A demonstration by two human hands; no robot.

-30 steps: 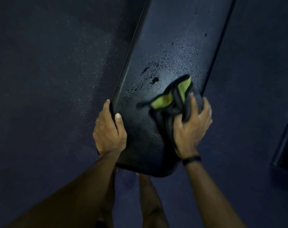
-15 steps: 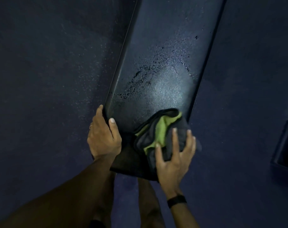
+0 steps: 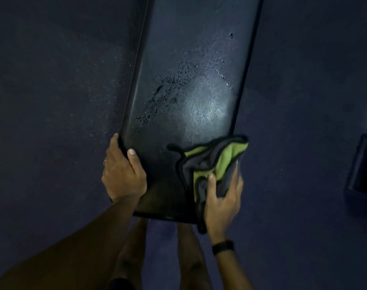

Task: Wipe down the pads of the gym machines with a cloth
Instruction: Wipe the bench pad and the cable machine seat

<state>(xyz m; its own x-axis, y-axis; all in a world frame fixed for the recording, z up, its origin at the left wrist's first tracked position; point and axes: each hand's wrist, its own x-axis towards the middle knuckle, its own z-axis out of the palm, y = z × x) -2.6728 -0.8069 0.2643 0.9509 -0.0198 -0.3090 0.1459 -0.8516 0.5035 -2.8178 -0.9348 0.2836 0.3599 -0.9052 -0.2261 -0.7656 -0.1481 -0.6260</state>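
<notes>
A long black bench pad (image 3: 191,84) runs away from me, wet with droplets around its middle and a bright glare patch. My left hand (image 3: 122,172) grips the pad's near left edge, thumb on top and fingers round the side. My right hand (image 3: 222,197) holds a grey and green cloth (image 3: 212,162) against the pad's near right corner, thumb on the cloth and fingers behind it. Part of the cloth hangs over the right edge.
Dark blue floor (image 3: 52,101) surrounds the bench, speckled with droplets left of the pad. A dark box-like object (image 3: 362,170) sits at the right edge of view. My bare legs (image 3: 191,256) stand below the pad's near end.
My right hand drew the cloth from mid-pad down to the near end, then slid it right to the corner edge. My left hand kept its grip on the left edge.
</notes>
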